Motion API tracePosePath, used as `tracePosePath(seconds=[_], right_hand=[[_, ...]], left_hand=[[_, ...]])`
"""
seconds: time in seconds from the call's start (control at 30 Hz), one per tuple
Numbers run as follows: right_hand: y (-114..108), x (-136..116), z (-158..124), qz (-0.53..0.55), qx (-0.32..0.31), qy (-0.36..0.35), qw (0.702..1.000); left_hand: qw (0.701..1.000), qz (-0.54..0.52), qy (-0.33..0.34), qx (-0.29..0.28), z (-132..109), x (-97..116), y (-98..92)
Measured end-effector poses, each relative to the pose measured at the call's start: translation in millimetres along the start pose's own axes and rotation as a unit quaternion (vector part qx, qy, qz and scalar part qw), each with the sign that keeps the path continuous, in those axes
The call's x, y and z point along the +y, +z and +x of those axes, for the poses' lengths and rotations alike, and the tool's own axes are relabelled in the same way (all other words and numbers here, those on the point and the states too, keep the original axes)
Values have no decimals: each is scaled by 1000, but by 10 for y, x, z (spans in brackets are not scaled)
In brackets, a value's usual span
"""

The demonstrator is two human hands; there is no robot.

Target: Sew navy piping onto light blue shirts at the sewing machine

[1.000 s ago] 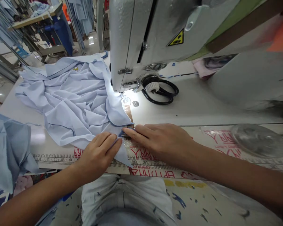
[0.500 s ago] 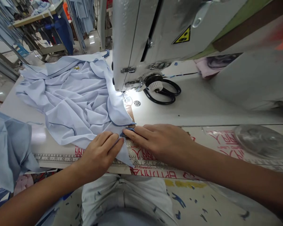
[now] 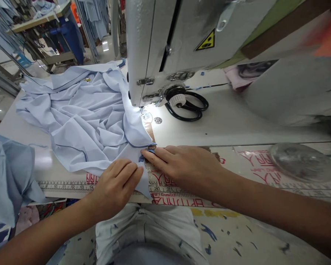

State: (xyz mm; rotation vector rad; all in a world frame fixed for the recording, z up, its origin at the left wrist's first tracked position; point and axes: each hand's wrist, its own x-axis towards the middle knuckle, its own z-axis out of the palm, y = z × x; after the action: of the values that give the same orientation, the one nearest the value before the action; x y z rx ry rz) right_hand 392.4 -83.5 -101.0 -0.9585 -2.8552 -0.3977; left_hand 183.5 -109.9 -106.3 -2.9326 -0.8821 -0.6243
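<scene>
A light blue garment (image 3: 91,106) with dark blue edging lies bunched on the sewing table, its right edge beside the needle of the sewing machine (image 3: 151,44). At its near edge, my left hand (image 3: 117,184) is closed on the cloth, fingers curled and thumb pressed against them. A corner of fabric pokes out beyond that thumb. My right hand (image 3: 176,160) reaches in from the right, its fingers together, pinching a small dark blue strip (image 3: 142,157) at the garment's edge. The fingertips partly cover the strip. Both hands sit close together over the table's front.
Black-handled scissors (image 3: 194,106) lie behind the machine's presser area. A measuring tape (image 3: 68,187) runs along the front edge. A round clear disc (image 3: 303,162) rests at right. More light blue cloth (image 3: 12,176) hangs at left, and a wooden-edged table (image 3: 38,22) stands beyond.
The view has shifted slightly. My left hand has drawn a little nearer to me with the cloth, and the fabric corner hangs slightly lower. My right hand stays at the blue strip.
</scene>
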Motion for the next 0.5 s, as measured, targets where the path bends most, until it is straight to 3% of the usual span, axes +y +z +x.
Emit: tracePosePath(seconds=[0.1, 0.3, 0.5], right_hand=[[-10, 6, -17, 3, -3, 1, 1000], [-69, 83, -100, -7, -26, 26, 999], [14, -5, -92, 43, 49, 11, 998]], left_hand=[[1000, 10, -17, -6, 16, -18, 18], [998, -7, 65, -22, -3, -219, -39], [998, 1, 56, -25, -19, -235, -13]])
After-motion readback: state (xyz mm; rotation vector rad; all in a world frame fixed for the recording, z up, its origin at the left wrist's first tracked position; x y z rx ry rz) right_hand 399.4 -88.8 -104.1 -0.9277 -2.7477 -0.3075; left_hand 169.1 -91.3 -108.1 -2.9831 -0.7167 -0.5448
